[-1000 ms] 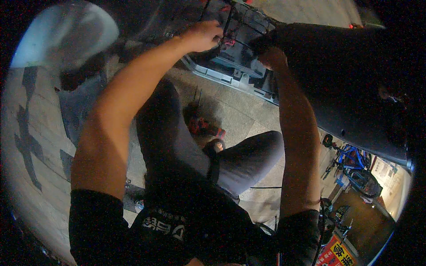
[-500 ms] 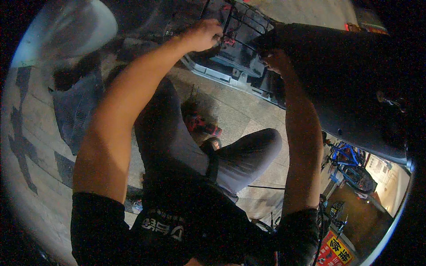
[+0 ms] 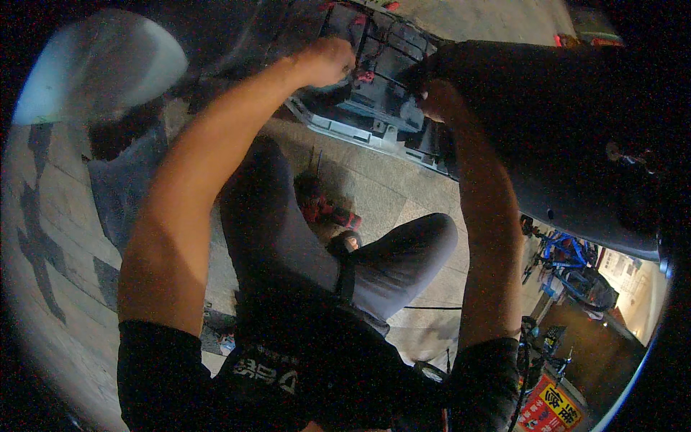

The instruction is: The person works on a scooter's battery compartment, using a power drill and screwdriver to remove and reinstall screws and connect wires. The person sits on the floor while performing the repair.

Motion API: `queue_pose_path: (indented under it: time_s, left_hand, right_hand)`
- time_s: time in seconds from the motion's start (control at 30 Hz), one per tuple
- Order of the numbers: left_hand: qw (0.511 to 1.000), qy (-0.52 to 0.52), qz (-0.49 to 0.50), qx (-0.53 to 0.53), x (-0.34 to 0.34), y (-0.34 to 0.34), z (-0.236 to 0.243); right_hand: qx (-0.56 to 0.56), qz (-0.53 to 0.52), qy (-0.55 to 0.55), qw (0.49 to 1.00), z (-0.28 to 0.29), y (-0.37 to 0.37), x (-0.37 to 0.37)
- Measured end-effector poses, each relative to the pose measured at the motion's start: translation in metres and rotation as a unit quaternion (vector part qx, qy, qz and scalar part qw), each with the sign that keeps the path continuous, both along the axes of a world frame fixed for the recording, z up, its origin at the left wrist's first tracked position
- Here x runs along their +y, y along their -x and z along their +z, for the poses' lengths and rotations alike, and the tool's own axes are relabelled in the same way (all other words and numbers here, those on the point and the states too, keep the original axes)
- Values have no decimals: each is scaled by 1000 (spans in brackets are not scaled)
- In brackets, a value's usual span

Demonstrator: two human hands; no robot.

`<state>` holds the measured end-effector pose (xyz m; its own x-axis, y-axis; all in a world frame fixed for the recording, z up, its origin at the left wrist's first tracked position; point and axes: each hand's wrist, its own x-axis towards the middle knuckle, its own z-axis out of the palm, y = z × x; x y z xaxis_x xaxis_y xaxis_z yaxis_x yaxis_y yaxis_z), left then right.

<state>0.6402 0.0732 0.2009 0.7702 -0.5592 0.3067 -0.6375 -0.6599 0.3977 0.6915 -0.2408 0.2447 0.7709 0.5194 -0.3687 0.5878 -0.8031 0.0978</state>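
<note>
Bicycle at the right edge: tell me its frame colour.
Blue. The bicycle shows only in the head view, small and dim.

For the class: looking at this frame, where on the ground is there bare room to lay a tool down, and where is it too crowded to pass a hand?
Bare paving lies between the open compartment and the bent knee, right of the red tool. More free floor runs along the left. It is crowded inside the compartment, where the left hand and right hand work among wires.

Both hands up in open battery bay (image 3: 374, 108): left hand (image 3: 327, 61) fisted on wiring, right hand (image 3: 432, 101) at bay edge.
</note>
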Motion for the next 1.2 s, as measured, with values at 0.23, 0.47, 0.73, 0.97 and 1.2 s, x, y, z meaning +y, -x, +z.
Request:
queue_pose_path:
  time_s: [0.23, 0.47, 0.73, 0.97, 1.2]
  left_hand:
    - [998, -26, -7, -63, -1, 0, -5]
    - [999, -11, 35, -1, -3, 13, 6]
    - [995, 79, 65, -21, -4, 13, -8]
    - [992, 88, 84, 16, -5, 16, -8]
    - [985, 75, 151, 46, -10, 27, 2]
  right_hand:
    - [-65, -57, 46, 995, 25, 45, 44]
    - [4, -105, -50, 993, -31, 5, -14]
    - [181, -231, -242, 925, -86, -38, -65]
    - [107, -194, -134, 966, -57, -27, -30]
    - [-40, -152, 51, 986, -10, 12, 36]
